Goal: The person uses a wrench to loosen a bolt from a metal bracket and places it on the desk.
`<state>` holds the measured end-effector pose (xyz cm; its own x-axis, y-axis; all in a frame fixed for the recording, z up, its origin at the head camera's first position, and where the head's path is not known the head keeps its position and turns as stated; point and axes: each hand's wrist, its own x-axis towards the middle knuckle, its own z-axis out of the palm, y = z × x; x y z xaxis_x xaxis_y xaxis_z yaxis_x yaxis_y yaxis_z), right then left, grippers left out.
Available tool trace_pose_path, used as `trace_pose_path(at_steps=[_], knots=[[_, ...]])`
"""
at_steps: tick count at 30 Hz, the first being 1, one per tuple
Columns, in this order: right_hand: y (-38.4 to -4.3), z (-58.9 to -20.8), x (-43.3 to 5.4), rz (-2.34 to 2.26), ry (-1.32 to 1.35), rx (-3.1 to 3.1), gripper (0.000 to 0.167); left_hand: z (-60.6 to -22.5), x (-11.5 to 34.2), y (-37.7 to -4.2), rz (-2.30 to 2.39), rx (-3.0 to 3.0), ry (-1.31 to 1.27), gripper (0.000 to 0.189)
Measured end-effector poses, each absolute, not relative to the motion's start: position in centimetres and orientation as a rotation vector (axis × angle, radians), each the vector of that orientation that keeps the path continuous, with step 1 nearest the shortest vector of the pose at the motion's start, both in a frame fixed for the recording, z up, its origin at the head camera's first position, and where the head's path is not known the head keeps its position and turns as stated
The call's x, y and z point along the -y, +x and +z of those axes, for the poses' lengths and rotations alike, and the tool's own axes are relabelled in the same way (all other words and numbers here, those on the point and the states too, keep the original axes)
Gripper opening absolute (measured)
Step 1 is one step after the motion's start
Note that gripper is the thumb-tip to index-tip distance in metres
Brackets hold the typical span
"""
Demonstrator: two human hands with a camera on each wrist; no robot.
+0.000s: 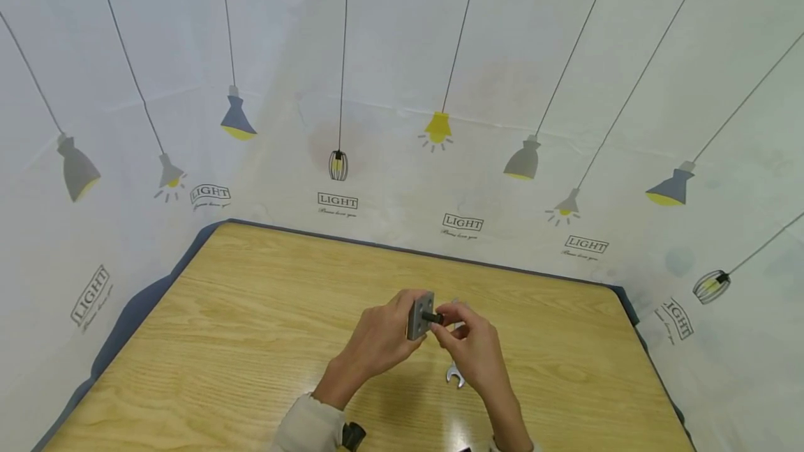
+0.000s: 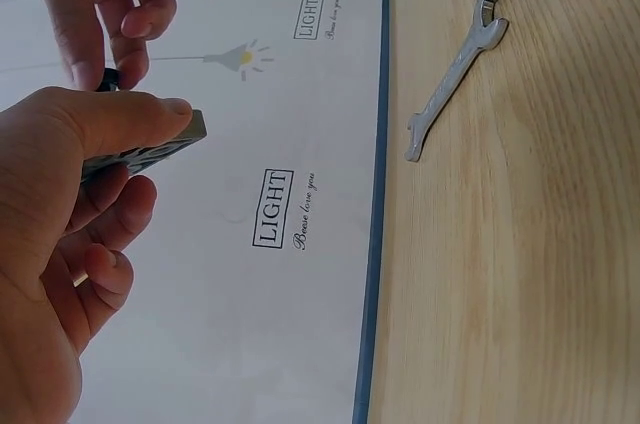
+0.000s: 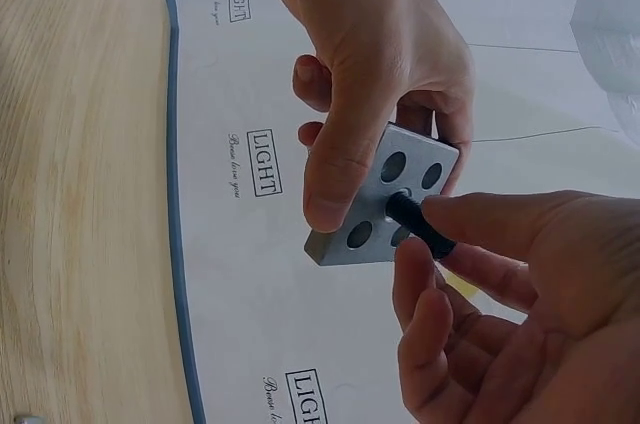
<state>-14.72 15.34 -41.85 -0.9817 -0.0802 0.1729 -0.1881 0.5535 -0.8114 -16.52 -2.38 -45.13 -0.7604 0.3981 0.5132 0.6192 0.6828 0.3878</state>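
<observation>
A grey metal block (image 3: 375, 214) with several round holes is held up over the table by my left hand (image 1: 384, 332), thumb on one side and fingers on the other. From its middle hole sticks a black bolt (image 3: 420, 226). Thumb and fingers of my right hand (image 1: 470, 344) pinch the bolt near its outer end. In the left wrist view the block (image 2: 150, 152) shows edge-on under the left thumb, and the bolt is mostly hidden. Below the hands a silver open-ended wrench (image 2: 452, 79) lies on the table.
The wooden table (image 1: 251, 312) has a dark blue edge along its back and sides. Behind it hangs a pale sheet (image 1: 389, 89) printed with lamps and the word LIGHT. The wrench lies beneath the right hand in the head view.
</observation>
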Motion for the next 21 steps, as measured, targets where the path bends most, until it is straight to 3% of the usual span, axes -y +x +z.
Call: trace_pose_path(at_steps=[6, 12, 21], knots=[[-14.8, -41.87, -15.34, 1.518, 0.188, 2.699, 0.044, -44.9, 2.46, -16.49, -0.776, 2.51, -0.788, 0.06], [-14.92, -42.19, -15.32, 1.581, 0.099, 2.688, 0.03, -44.82, 2.43, -16.49, -0.76, 2.508, -0.775, 0.063], [-14.99, -42.22, -15.12, 1.611, 0.049, 2.688, 0.038, -44.99, 2.33, -16.48, -0.761, 2.507, -0.791, 0.064]])
